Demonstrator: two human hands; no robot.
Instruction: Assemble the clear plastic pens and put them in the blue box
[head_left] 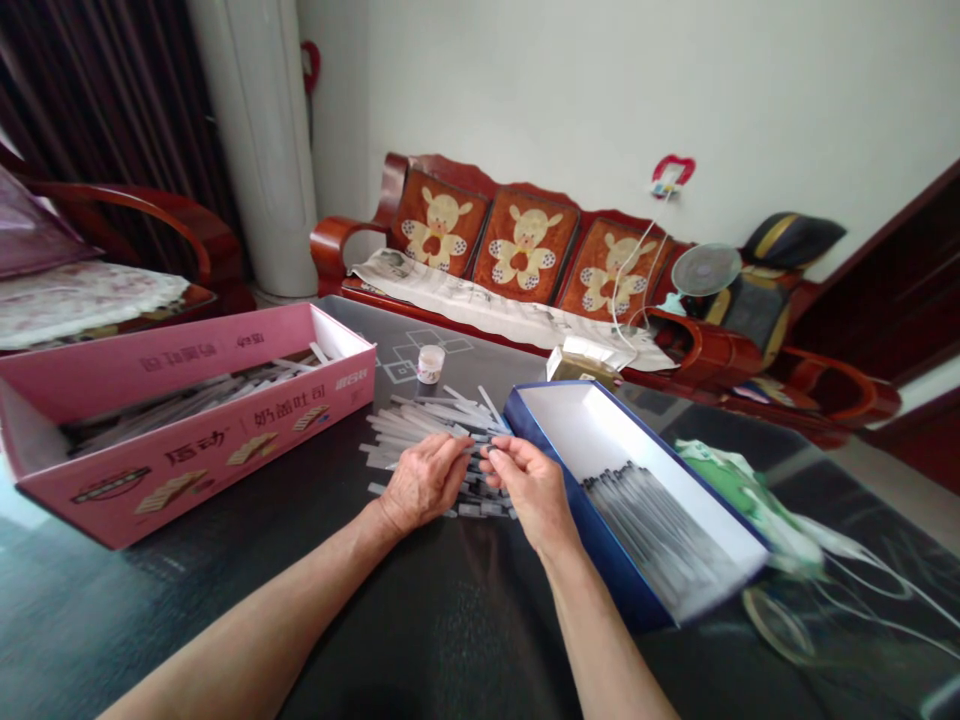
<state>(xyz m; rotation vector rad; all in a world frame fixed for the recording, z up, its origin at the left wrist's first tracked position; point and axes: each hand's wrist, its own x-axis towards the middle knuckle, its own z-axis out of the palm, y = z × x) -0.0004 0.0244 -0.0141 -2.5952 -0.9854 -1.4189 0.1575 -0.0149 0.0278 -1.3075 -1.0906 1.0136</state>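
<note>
My left hand (pixel 427 482) and my right hand (pixel 531 487) meet over a loose pile of pale translucent plastic strips or tubes (pixel 405 425) on the dark table. Both hands are closed in a pinch, thumbs against fingers, with the fingertips almost touching. Something small and greyish shows between them, too small to name. The blue box (pixel 626 570), beside my right hand, holds a neat row of long translucent tubes (pixel 645 525) with dark ends. Left of my left hand, the pink carton (pixel 255 440) contains more loose pale strips (pixel 225 393).
Behind the pile stands a small white round tub (pixel 430 364). A tissue box (pixel 581 362) sits past the blue box. To the right lie a green-and-white packet (pixel 742 490) and white cables (pixel 885 570). A wooden sofa (pixel 345 240) is beyond the table (pixel 360 640).
</note>
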